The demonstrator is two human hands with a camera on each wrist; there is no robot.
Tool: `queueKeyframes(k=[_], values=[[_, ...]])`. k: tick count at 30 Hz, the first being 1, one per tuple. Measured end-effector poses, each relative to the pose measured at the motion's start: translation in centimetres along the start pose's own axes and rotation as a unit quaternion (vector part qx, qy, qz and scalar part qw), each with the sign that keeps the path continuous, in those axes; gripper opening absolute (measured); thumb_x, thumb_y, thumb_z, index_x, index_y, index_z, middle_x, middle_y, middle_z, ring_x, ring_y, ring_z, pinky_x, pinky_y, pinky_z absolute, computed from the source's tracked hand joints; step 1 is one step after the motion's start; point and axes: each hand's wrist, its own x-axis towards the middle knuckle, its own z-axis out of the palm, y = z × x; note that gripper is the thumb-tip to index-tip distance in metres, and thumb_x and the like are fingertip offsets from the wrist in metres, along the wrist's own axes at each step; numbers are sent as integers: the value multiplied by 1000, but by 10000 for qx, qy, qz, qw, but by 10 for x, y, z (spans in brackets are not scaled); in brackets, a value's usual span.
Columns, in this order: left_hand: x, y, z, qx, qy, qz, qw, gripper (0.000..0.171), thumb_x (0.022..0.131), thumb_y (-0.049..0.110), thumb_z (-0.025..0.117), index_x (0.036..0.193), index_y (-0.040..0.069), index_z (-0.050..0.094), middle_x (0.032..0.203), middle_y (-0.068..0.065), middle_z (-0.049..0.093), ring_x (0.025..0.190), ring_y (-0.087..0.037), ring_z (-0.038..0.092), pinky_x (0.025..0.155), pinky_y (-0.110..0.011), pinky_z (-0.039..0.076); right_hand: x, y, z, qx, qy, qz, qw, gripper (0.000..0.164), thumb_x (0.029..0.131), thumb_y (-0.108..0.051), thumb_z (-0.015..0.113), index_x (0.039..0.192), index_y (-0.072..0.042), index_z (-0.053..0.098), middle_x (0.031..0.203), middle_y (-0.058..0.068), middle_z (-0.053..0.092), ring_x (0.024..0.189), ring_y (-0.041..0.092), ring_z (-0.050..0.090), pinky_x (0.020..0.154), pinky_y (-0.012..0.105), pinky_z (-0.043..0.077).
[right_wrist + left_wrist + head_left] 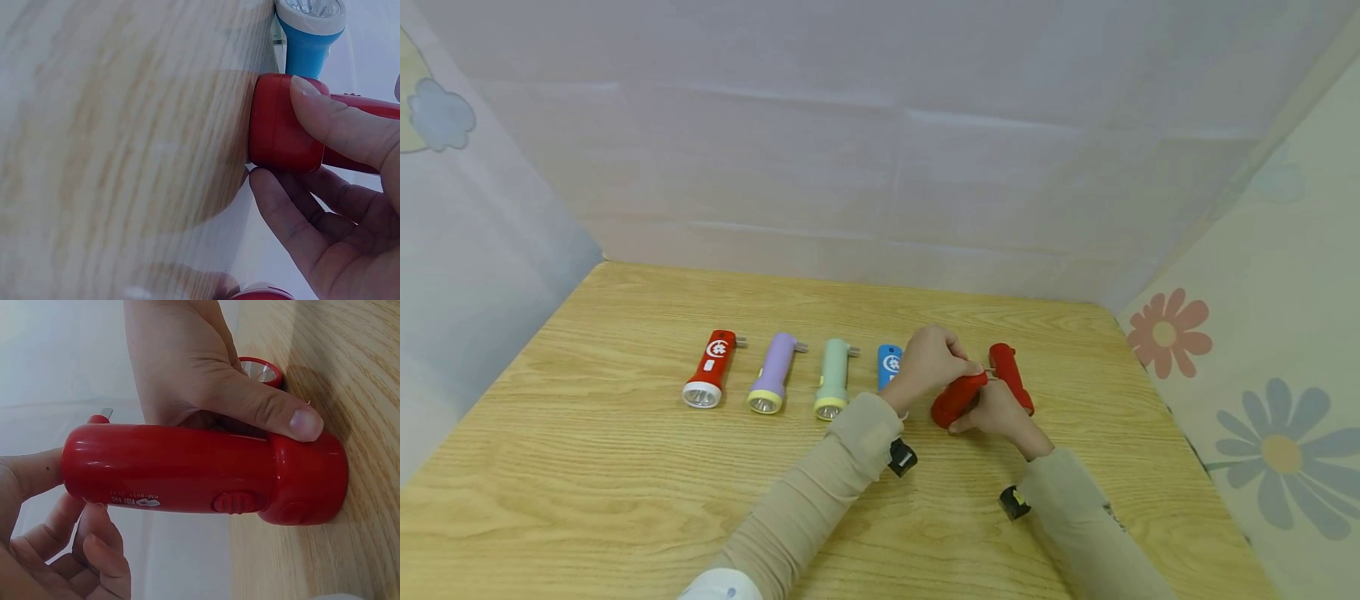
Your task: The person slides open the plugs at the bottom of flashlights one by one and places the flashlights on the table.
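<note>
A red flashlight (957, 402) is held by both hands, its tail end tipped up and its head low at the tabletop. At the tail end, my left hand (927, 360) pinches it with the fingertips; the left wrist view shows those fingers curled around the end (94, 550). Lower down, my right hand (997, 408) grips the head, and its thumb (337, 125) lies across the collar. Metal plug prongs (107, 413) stick out near the tail. Just right of the hands lies a second red flashlight (1009, 375).
Left of the hands, a blue flashlight (890, 358), partly hidden by my left hand, lies in a row with a green one (834, 371), a purple one (775, 367) and a red-and-white one (715, 362). Cloth walls (880, 167) enclose the wooden table (625, 483).
</note>
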Motion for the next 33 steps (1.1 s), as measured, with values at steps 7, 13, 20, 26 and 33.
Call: queueKeyframes(k=[7, 13, 20, 26, 33], values=[[1, -3, 1, -84, -38, 140, 9999, 20, 73, 20, 78, 62, 12, 63, 63, 4, 58, 57, -11, 52, 48, -22, 42, -1, 2, -1, 19, -33, -35, 10000, 56, 59, -13, 85, 105, 5, 58, 97, 15, 64, 88, 30, 58, 80, 45, 45], [3, -6, -4, -24, -283, 446, 9986, 15, 75, 20, 75, 68, 10, 67, 67, 4, 61, 62, -9, 53, 53, -20, 44, -1, 3, -1, -16, -23, -15, 10000, 59, 59, -14, 86, 107, 5, 58, 99, 15, 64, 90, 31, 58, 81, 47, 45], [6, -9, -16, 84, -970, 525, 9939, 7, 80, 18, 71, 81, 10, 70, 79, 5, 63, 74, -8, 55, 63, -21, 46, 0, 2, -1, -50, -11, 50, 10000, 61, 59, -15, 86, 109, 6, 58, 100, 16, 64, 91, 31, 58, 82, 47, 44], [5, -14, -20, -185, -1188, 830, 9893, 8, 81, 12, 69, 87, 7, 70, 83, 2, 64, 77, -11, 56, 66, -21, 47, 0, 2, -1, -2, -20, 39, 10000, 61, 59, -15, 86, 108, 6, 57, 100, 16, 64, 91, 32, 58, 83, 48, 44], [1, -18, -21, -115, -1382, 1019, 9851, 21, 78, 12, 72, 98, 6, 67, 90, 0, 64, 87, -20, 58, 68, -19, 47, -1, 1, -1, 37, -30, 71, 10000, 59, 59, -14, 86, 107, 6, 58, 99, 16, 64, 91, 31, 58, 82, 48, 44]])
